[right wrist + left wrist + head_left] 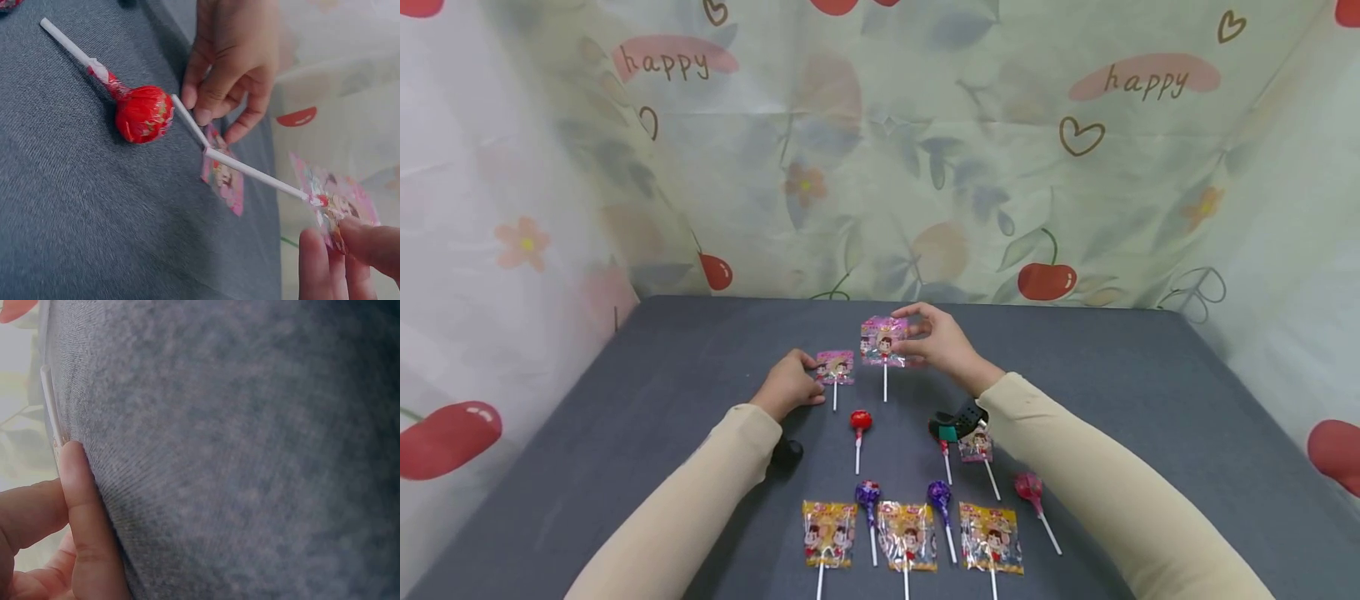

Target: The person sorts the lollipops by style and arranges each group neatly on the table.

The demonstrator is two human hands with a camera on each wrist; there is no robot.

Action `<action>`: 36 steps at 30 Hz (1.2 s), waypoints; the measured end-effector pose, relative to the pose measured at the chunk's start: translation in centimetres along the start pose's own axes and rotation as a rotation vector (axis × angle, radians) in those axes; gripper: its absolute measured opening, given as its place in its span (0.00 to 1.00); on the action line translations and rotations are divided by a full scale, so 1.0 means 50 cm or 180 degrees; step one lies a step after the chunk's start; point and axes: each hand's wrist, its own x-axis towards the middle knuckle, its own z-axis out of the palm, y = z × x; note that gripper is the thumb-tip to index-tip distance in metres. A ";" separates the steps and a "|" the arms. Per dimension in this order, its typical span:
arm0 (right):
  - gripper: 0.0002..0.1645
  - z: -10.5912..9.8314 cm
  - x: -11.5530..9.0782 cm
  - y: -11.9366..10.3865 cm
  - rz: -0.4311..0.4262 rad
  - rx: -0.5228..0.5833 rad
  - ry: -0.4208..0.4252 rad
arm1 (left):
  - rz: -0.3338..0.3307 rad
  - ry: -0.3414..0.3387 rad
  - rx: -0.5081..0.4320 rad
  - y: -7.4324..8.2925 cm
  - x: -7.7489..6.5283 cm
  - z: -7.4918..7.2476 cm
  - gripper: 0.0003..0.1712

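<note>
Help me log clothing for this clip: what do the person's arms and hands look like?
Both sleeves are long, plain and cream. The left hand and right hand wear no gloves. A black gadget with a green patch sits by the right cuff; a dark rounded piece shows by the left cuff.

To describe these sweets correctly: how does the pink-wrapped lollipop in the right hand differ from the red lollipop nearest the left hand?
The pink-wrapped lollipop has a flat, squarish wrapper; the red lollipop has a round head. The right hand holds the pink-wrapped one, while the red one lies on the table. Both have white sticks.
</note>
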 end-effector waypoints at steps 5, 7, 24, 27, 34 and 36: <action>0.28 0.030 0.017 0.009 0.0136 0.0031 0.0163 | 0.0011 0.0010 0.0002 0.002 -0.004 -0.004 0.24; 0.28 0.039 0.023 0.017 0.0168 0.0014 0.0239 | 0.0007 0.0012 0.0005 0.003 -0.005 -0.005 0.24; 0.30 0.054 0.047 0.078 0.0629 -0.0083 0.0649 | 0.0033 -0.0029 0.0045 0.002 -0.007 0.004 0.23; 0.29 0.053 0.052 0.080 0.0696 -0.0097 0.0658 | 0.0027 -0.0019 0.0048 0.002 -0.009 0.001 0.24; 0.29 0.058 0.056 0.076 0.0738 -0.0190 0.0597 | 0.0030 0.0003 0.0062 0.003 -0.009 -0.001 0.24; 0.29 0.060 0.056 0.073 0.0708 -0.0259 0.0592 | 0.0029 0.0005 0.0072 0.004 -0.008 -0.001 0.24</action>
